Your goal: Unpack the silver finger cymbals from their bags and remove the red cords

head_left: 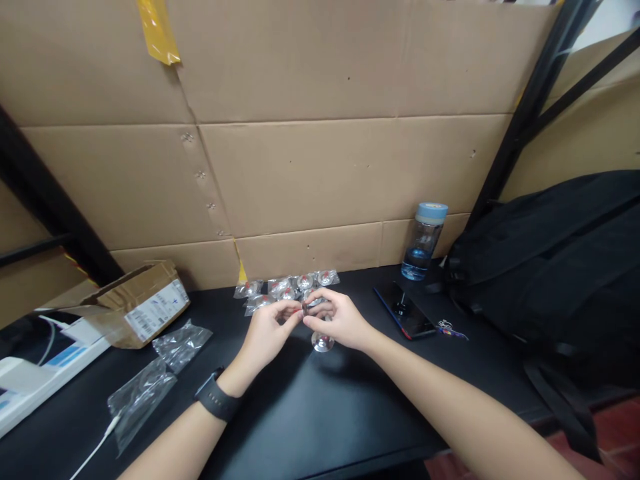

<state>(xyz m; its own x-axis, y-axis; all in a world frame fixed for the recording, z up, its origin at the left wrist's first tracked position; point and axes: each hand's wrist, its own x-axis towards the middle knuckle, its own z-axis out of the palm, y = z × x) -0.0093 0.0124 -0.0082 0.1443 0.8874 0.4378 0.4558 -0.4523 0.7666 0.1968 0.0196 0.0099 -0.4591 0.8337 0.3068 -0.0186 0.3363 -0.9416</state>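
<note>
Both hands meet above the middle of the black table. My left hand (pixel 270 330) has its thumb and fingers pinched on a small shiny piece with a red spot, mostly hidden by the fingers. My right hand (pixel 340 321) grips the same small piece from the other side, its fingers curled. Just below my right hand, a round shiny metal piece (pixel 323 343) lies on the table. Behind the hands, several round metal pieces in clear plastic bags (pixel 305 281) lie in a group near the cardboard wall.
An open cardboard box (pixel 155 312), clear plastic bags (pixel 143 393) and a white power strip (pixel 55 373) are at left. At right are a phone (pixel 406 310), a blue-lidded bottle (pixel 424 241), a small cord (pixel 453 330) and a black backpack (pixel 555 267).
</note>
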